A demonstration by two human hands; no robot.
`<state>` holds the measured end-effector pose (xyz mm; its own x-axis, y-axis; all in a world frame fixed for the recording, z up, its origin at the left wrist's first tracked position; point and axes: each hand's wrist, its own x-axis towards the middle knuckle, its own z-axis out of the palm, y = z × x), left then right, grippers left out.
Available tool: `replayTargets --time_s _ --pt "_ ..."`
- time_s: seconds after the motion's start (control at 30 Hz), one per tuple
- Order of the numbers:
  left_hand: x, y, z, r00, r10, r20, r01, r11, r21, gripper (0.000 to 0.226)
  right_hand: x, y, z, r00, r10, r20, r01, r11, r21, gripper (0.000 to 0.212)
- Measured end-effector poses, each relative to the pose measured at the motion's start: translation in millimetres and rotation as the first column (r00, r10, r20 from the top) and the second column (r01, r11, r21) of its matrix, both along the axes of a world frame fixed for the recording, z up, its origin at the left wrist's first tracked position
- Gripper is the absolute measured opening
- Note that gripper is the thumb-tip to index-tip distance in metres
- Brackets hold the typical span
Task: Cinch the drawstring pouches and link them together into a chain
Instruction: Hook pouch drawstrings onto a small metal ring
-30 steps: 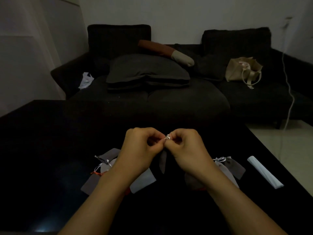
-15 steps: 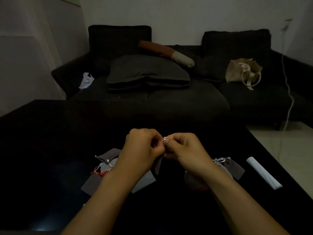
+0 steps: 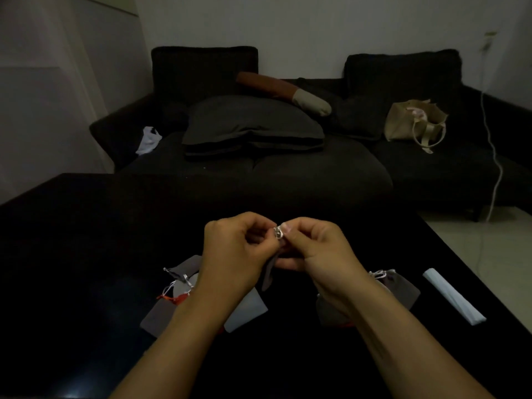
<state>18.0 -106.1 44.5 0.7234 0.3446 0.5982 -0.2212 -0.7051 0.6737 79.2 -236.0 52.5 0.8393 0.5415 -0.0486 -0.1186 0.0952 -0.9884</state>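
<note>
Hands meet above the middle of the dark counter point(image 3: 86, 226), raised a little off its surface. The left hand point(image 3: 233, 254) has its fingers curled inward, and its thumb and forefinger pinch the white drawstring point(image 3: 278, 233) at the gathered mouth of a small grey pouch point(image 3: 269, 272). The right hand point(image 3: 319, 251) is curled the same way and pinches that same drawstring from the other side, so the fingertips of both hands touch at the knot. The grey pouch hangs down between the two hands, its lower end just above the counter.

Under the left wrist lies a cluster of pouches point(image 3: 184, 286): grey ones with white strings, a pale one point(image 3: 247, 309) showing to the right of the forearm, and a bit of red cord point(image 3: 175, 298) among them. How they are joined cannot be told in the dim light. Under and right of the right wrist lies a second group point(image 3: 400, 286), grey with a white string bow at its far end and a trace of red at its near edge. Further right, apart from the pouches, a white folded strip point(image 3: 452, 299) lies slantwise on the counter.

Beyond the counter stands a dark sofa point(image 3: 288, 174) with a large dark cushion point(image 3: 253, 125), a brown and cream bolster point(image 3: 285, 92), a beige tote bag point(image 3: 414, 120) on the right seat and a white bit of cloth point(image 3: 148, 139) on the left. A white cable point(image 3: 495, 156) hangs down the far right.
</note>
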Motion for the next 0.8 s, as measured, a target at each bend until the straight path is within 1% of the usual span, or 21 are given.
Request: replayTargets --time_s 0.1,0.2,0.3,0.43,0.5,0.57,0.6,0.63,0.7,0.77,0.8 --pt "1 -4 0 0.998 0.031 0.053 -0.029 0.999 -0.04 0.007 -3 3 -2 0.993 -0.061 0.098 0.058 0.998 0.031 0.02" --pt "1 -4 1 0.999 0.026 0.039 -0.024 0.998 -0.051 0.007 -4 5 -6 0.984 -0.106 0.144 0.103 0.994 0.032 0.019" --pt "1 -4 3 1.0 -0.011 -0.009 0.01 0.995 -0.097 0.007 -3 4 -7 0.988 -0.103 0.116 0.1 0.994 0.033 0.021" --pt "1 -3 3 0.996 -0.06 -0.059 0.043 0.966 -0.254 0.004 -4 3 -6 0.996 -0.078 0.043 0.074 0.994 0.081 0.024" --pt "1 -1 3 0.991 -0.089 -0.101 0.062 0.967 -0.245 0.006 -3 2 -6 0.996 -0.076 0.051 0.072 0.995 0.066 0.023" --pt "1 0 4 0.984 -0.105 -0.144 0.077 0.98 -0.183 0.01 0 0 -4 0.995 -0.058 0.08 0.058 0.998 0.011 0.02" --pt "1 1 5 0.982 -0.106 -0.155 0.078 0.981 -0.175 0.011 1 -1 -3 0.994 -0.048 0.095 0.049 0.999 -0.015 0.019" --pt "2 3 4 0.982 -0.112 -0.155 0.079 0.976 -0.203 0.011 1 -1 -2 0.992 -0.041 0.116 0.045 0.998 -0.035 0.019" --pt "0 5 3 0.974 -0.163 -0.157 0.101 0.933 -0.345 0.008 2 -2 -2 0.977 -0.046 0.208 0.062 0.995 -0.073 0.018" --pt "-2 5 6 0.955 -0.244 -0.166 0.135 0.861 -0.49 0.011 1 -3 -3 0.925 -0.052 0.377 0.108 0.986 -0.128 0.018" --pt "-3 6 8 0.943 -0.283 -0.173 0.151 0.832 -0.534 0.012 1 -4 -3 0.882 -0.053 0.468 0.147 0.975 -0.167 0.017"
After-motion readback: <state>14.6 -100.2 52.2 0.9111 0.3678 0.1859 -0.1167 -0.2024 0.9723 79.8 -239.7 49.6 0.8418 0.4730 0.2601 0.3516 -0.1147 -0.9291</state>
